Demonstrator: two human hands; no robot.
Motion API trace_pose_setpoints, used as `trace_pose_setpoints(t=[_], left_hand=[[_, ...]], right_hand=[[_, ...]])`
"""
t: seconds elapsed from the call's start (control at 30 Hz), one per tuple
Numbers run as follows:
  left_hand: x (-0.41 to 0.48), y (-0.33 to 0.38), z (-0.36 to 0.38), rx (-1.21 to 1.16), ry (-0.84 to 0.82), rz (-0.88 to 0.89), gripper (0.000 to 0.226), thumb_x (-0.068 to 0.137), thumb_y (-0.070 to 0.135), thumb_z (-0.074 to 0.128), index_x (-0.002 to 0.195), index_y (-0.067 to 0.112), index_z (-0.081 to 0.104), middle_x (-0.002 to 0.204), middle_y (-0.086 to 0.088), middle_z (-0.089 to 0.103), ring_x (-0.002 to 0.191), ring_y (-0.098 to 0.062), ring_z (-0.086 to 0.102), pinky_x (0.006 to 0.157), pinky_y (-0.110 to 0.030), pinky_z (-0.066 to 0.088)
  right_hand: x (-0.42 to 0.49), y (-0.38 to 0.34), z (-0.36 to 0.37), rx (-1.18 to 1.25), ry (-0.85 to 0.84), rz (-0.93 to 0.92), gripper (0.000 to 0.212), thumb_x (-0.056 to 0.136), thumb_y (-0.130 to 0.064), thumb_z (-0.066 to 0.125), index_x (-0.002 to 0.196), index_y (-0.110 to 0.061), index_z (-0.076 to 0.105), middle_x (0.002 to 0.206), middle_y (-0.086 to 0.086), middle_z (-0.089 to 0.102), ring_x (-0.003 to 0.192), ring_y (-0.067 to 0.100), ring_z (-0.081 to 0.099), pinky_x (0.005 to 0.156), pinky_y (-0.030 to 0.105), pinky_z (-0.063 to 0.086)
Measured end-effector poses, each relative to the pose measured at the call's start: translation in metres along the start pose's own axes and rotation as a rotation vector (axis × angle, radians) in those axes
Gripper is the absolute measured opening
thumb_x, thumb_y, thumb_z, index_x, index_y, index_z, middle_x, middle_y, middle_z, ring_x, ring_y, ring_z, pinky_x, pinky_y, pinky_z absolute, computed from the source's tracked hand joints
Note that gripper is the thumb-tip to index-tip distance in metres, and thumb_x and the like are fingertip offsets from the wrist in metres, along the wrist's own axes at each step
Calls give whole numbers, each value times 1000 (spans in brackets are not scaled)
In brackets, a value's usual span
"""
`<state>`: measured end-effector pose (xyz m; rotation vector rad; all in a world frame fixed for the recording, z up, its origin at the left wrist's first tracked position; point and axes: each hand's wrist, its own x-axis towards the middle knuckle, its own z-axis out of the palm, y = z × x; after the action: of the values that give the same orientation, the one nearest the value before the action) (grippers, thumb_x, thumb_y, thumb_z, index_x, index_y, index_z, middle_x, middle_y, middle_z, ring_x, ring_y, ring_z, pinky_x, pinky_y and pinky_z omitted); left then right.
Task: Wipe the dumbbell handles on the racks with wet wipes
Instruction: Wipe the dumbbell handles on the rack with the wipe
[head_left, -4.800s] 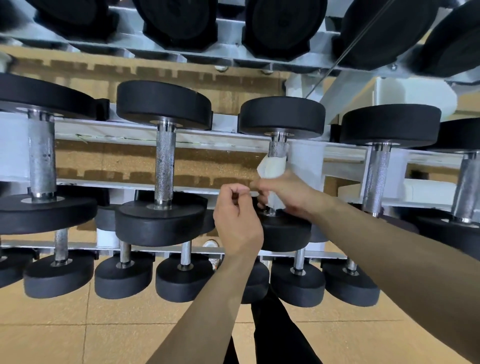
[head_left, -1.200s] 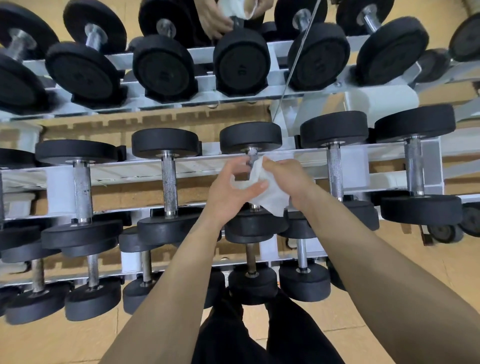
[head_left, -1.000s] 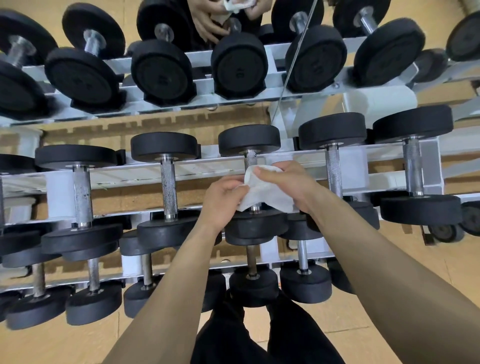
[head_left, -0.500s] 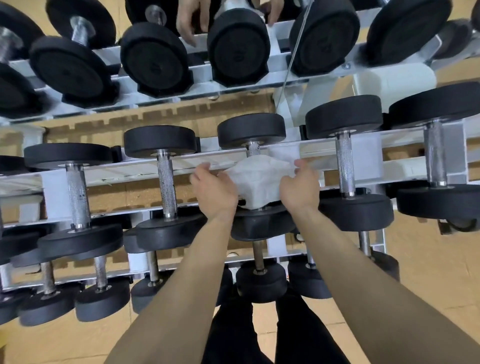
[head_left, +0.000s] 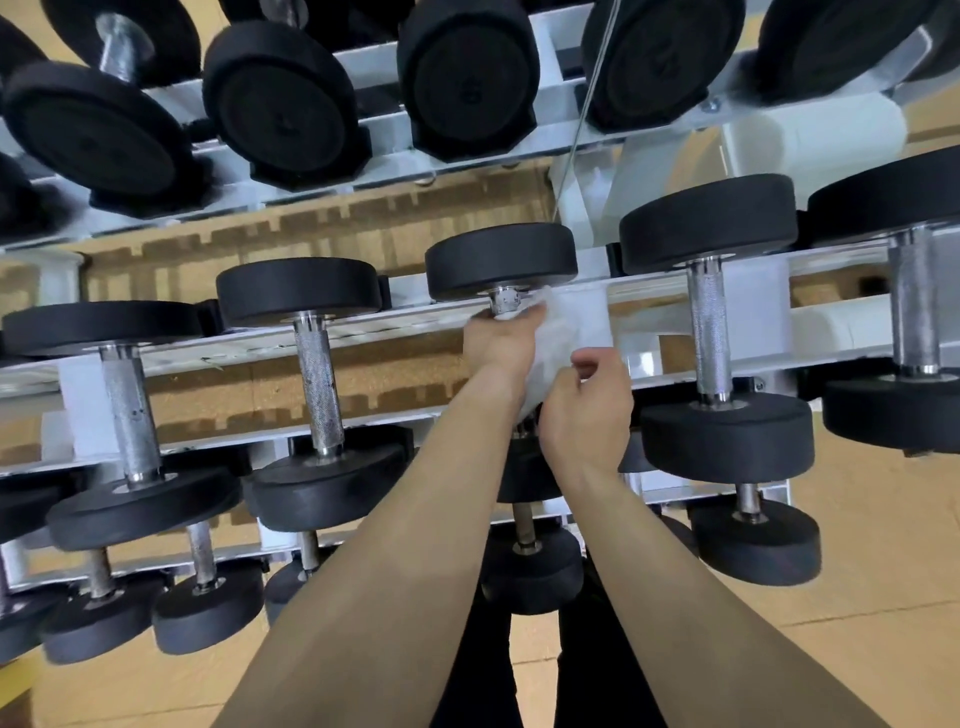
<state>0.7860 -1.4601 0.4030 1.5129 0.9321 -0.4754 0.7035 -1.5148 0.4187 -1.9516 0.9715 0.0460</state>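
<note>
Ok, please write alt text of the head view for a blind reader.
A left hand grips a white wipe at the top of a dumbbell handle on a white rack, and the right hand pinches the wipe lower down. Other black dumbbells stand beside it.

The left hand (head_left: 498, 345) has closed the wipe (head_left: 563, 338) round the handle (head_left: 506, 300), right hand (head_left: 587, 410) dropped lower

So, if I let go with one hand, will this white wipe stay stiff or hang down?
Probably floppy: the wipe crumples between the left hand and right hand. Likely light, since a loose pinch holds it. It may cling to the handle it wraps.
</note>
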Motion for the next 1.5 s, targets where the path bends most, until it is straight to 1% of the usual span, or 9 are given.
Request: trace_pose_setpoints(t=[0.2, 0.33, 0.47, 0.6, 0.83, 1.03, 1.23, 1.4, 1.5], left_hand=[[1, -5, 0, 58, 52, 108, 17, 86, 25, 74, 98, 15, 66, 80, 6, 65, 75, -15, 62, 72, -24, 44], [-5, -26, -23, 552, -155, 187, 30, 78, 35, 79, 100, 16, 68, 87, 1, 71, 74, -9, 64, 56, -24, 43], [-19, -14, -30, 994, -127, 208, 34, 86, 45, 71, 82, 14, 57, 78, -6, 62, 66, -15, 54, 53, -29, 37], [-41, -19, -42, 1111, 23, 308, 33, 94, 37, 65, 94, 4, 65, 98, -17, 68, 97, -34, 64, 71, -32, 42], [-69, -7, -45, 1163, 170, 331, 30, 93, 31, 66, 104, 4, 66, 111, -18, 69, 104, -36, 66, 79, -38, 51], [-100, -6, -41, 1040, 94, 423, 13, 91, 26, 61, 81, 21, 67, 86, -1, 73, 83, -22, 67, 75, -33, 56], [-89, -22, -59, 1119, 58, 261, 41, 100, 42, 55, 121, 7, 58, 120, -13, 64, 111, -35, 60, 92, -41, 48], [-84, -20, -62, 1178, 17, 359, 29, 98, 28, 50, 106, 8, 68, 112, -16, 69, 104, -35, 62, 88, -40, 51], [-100, -4, -62, 1053, -75, 503, 21, 95, 21, 51, 79, 16, 63, 86, -7, 67, 90, -29, 63, 71, -33, 46]], right_hand=[[0, -3, -1, -8, -15, 8, 13, 93, -13, 49, 98, -23, 56, 105, -1, 62, 92, 19, 57, 78, 35, 46], [-1, -6, -3, 9, -34, -1, 12, 95, -15, 48, 97, -22, 57, 106, 0, 62, 93, 19, 57, 79, 34, 46], [-4, -8, -9, 43, -66, 6, 15, 99, -17, 46, 103, -17, 60, 110, 1, 61, 89, 16, 54, 80, 31, 43], [-1, -1, -19, 59, -167, -1, 17, 98, -16, 51, 112, -17, 60, 117, 2, 60, 102, 19, 58, 87, 29, 43], [-9, 25, -77, 103, -264, 31, 23, 99, -12, 50, 121, -17, 56, 124, 3, 59, 108, 19, 58, 90, 26, 41], [-20, 25, -119, 87, -429, -36, 22, 98, -10, 46, 111, -24, 56, 113, -3, 62, 102, 18, 60, 89, 30, 48], [-12, 19, -140, 78, -499, -81, 19, 100, -14, 49, 113, -22, 60, 105, -8, 61, 100, 21, 64, 89, 30, 51], [-9, 30, -139, 43, -478, -13, 17, 101, -20, 49, 113, -22, 62, 105, -7, 64, 97, 23, 67, 82, 30, 54], [-12, 26, -132, 35, -443, 9, 17, 101, -20, 49, 112, -23, 62, 103, -7, 64, 95, 24, 68, 75, 29, 53]])
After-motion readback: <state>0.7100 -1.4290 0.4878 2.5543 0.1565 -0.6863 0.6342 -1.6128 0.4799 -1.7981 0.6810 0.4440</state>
